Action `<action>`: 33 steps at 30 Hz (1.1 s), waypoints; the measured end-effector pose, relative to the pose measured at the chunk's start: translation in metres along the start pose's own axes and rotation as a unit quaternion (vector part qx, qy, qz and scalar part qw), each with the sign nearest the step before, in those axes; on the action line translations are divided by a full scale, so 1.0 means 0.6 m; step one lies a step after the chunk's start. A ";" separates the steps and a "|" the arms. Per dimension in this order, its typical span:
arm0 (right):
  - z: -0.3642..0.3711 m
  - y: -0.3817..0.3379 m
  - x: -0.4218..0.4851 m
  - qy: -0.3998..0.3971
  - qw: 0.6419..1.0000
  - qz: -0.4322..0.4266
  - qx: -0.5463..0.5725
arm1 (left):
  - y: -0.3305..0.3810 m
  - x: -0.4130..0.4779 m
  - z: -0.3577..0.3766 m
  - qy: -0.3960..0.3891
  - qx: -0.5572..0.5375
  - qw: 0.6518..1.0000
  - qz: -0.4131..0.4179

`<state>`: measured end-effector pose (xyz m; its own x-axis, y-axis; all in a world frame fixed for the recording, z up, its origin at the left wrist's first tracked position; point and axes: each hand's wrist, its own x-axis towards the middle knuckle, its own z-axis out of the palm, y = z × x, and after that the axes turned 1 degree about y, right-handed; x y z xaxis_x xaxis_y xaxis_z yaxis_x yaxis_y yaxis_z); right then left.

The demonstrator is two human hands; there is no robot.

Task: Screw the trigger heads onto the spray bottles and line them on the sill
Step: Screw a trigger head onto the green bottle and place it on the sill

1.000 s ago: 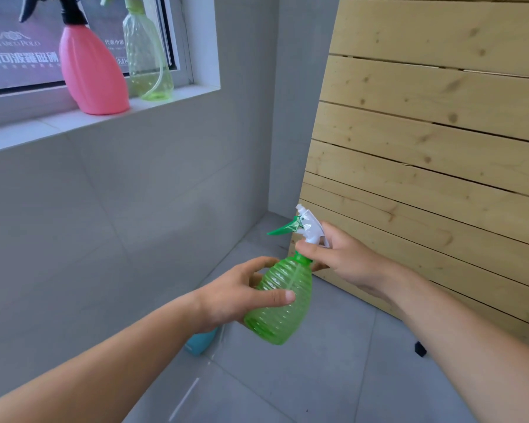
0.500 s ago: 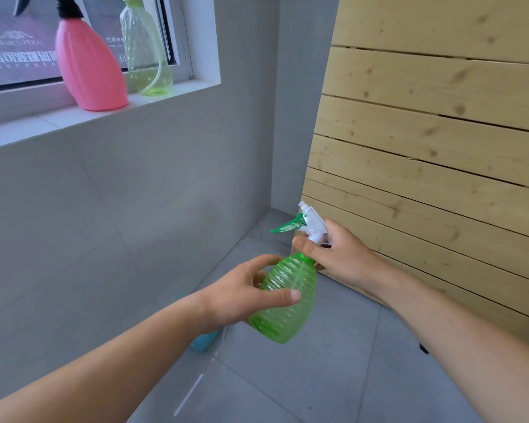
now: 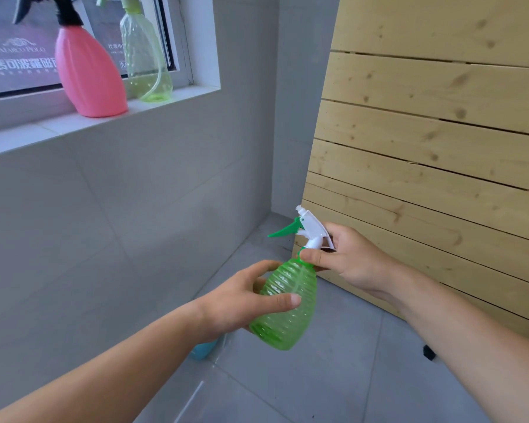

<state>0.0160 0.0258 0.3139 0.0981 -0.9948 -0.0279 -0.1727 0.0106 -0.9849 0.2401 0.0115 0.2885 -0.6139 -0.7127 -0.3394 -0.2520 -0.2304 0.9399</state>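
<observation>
2 headed bottles, pink bottle point(image 3: 89, 74) and pale green bottle point(image 3: 144, 59), stood near the sill's point(image 3: 19, 138) right end; the left hand point(image 3: 242, 303) clasped a ribbed green bottle point(image 3: 287, 309) while the right hand point(image 3: 348, 261) pinched its trigger head point(image 3: 310, 228), probably mid-screwing

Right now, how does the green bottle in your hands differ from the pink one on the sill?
The green bottle is translucent and ribbed, held tilted by the left hand; the pink bottle is opaque and stands upright on the sill. Green's trigger head is white and green, gripped by the right hand; pink's is black. Both carry trigger heads.
</observation>
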 end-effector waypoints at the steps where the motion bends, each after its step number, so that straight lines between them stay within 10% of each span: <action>1: 0.003 0.002 0.001 0.014 1.000 0.001 -0.008 | 0.000 0.000 0.000 -0.001 -0.004 1.000 -0.001; 13: 0.022 -0.021 -0.007 0.000 0.955 0.061 0.291 | 0.016 -0.006 0.009 -0.019 -0.023 1.000 -0.004; 33: 0.041 -0.003 0.010 0.108 0.976 0.055 0.180 | 0.008 0.005 0.018 0.063 0.089 0.994 0.028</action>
<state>0.0411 0.0226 0.3112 -0.1169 -0.9834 -0.1389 0.1885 0.1153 -0.9753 0.2292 0.0154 0.2918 -0.5349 -0.8007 -0.2696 -0.3554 -0.0762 0.9316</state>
